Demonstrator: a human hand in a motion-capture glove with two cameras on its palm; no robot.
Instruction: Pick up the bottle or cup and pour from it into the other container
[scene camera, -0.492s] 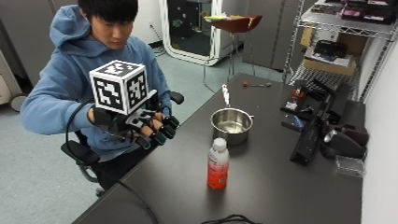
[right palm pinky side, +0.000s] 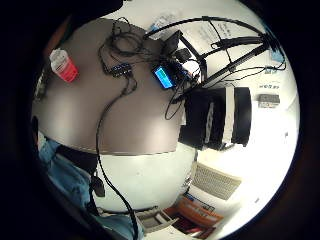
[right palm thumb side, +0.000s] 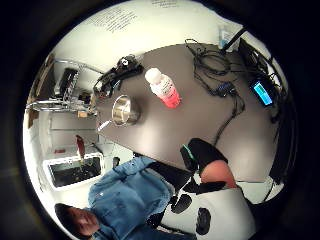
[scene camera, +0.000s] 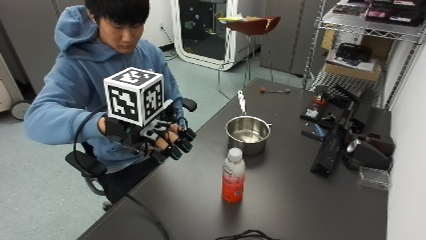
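We are looking along a dark worktop (scene camera: 279, 200) from its near end. Closest to us, a clear plastic bottle (scene camera: 233, 176) is standing upright, its long axis vertical, with a white cap and red liquid filling roughly its lower half. It is sitting well in from the worktop's edge.

To the left of the bottle, at the worktop's edge, the gloved right hand (scene camera: 163, 137) is hovering in the air. Its fingers (scene camera: 178, 145) are hanging loosely curled and a little apart, holding nothing. We are judging that the reach has not yet begun: the bottle is lying forward and to the side of the fingers, a clear gap away, so the hand needs to travel across the worktop and close around the bottle's smooth, round body from the side.

Just beyond the bottle, a small shiny steel pot (scene camera: 247, 134) is standing open-mouthed, with its slim handle pointing away. We are taking it for the receiving container; it is apart from the bottle but near.

Farther off, dark electronic gear (scene camera: 339, 135) is crowding the worktop's far side.
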